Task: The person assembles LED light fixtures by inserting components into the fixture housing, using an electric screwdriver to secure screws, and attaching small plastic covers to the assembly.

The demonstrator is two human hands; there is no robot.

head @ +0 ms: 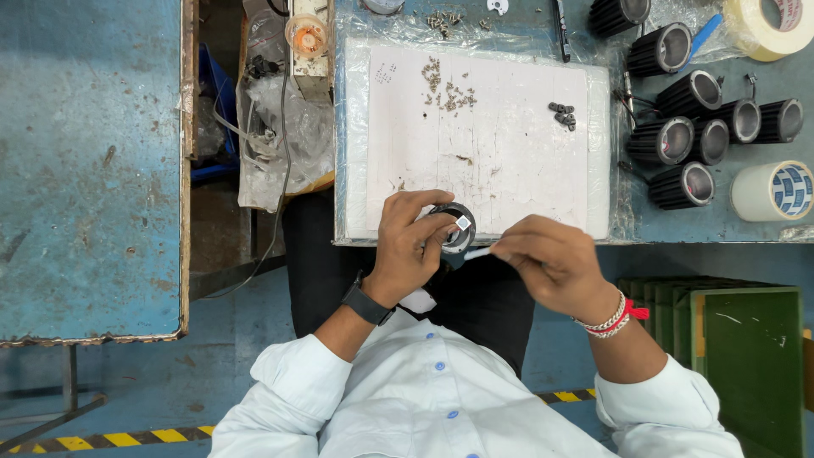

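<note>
My left hand [409, 246] grips a round black housing [456, 227] with a small square chip in its middle, held at the near edge of the white work mat [500, 170]. My right hand [551, 263] pinches a thin white stick [476, 252] whose tip points at the housing's lower right rim. Both hands hover over my lap, just in front of the bench edge. A black watch sits on my left wrist and a red and white bead band on my right.
Small screws [448, 92] and dark nuts [562, 114] lie scattered on the mat. Several black finned cylinders [695, 127] crowd the right of the bench beside tape rolls [773, 191]. A blue metal table [89, 170] stands left, green panels [729, 348] lower right.
</note>
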